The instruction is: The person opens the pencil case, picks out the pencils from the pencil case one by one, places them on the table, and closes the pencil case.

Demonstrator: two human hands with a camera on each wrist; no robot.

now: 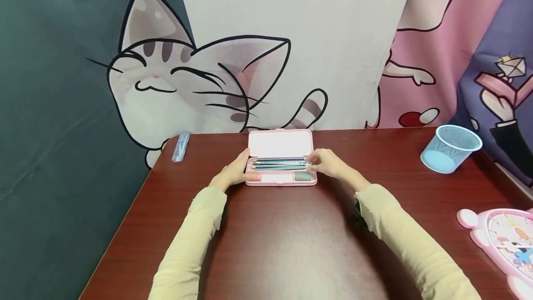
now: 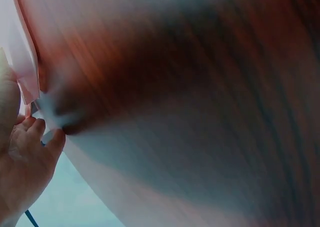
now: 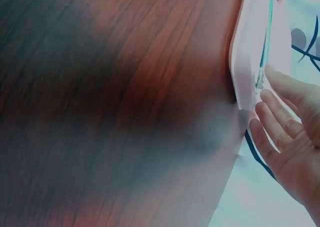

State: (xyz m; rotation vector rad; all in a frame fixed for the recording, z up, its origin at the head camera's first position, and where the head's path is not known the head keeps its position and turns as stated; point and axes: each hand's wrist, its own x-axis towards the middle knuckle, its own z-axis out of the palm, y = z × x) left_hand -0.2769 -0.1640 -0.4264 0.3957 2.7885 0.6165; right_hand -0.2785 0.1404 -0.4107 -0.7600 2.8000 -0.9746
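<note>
A pink pencil case (image 1: 281, 183) lies with its lid (image 1: 280, 143) raised at the back of the table. Several pencils (image 1: 279, 164) lie lengthwise inside, above a front strip that holds a green eraser-like block (image 1: 302, 177). My left hand (image 1: 233, 171) grips the case's left end, thumb over its front corner and fingers along the side; the left wrist view catches that hand (image 2: 30, 157) beside the case edge. At the other end, my right hand (image 1: 329, 163) pinches pencil ends between thumb and finger. Its other fingers (image 3: 270, 114) are spread beside the case in the right wrist view.
A light blue mesh pen cup (image 1: 443, 152) stands at the back right. A pink animal-shaped clock (image 1: 491, 226) lies near the right edge. To the left is a blue patterned strip-like object (image 1: 181, 147). A cat-print curtain (image 1: 175, 82) hangs behind the table (image 1: 283, 244).
</note>
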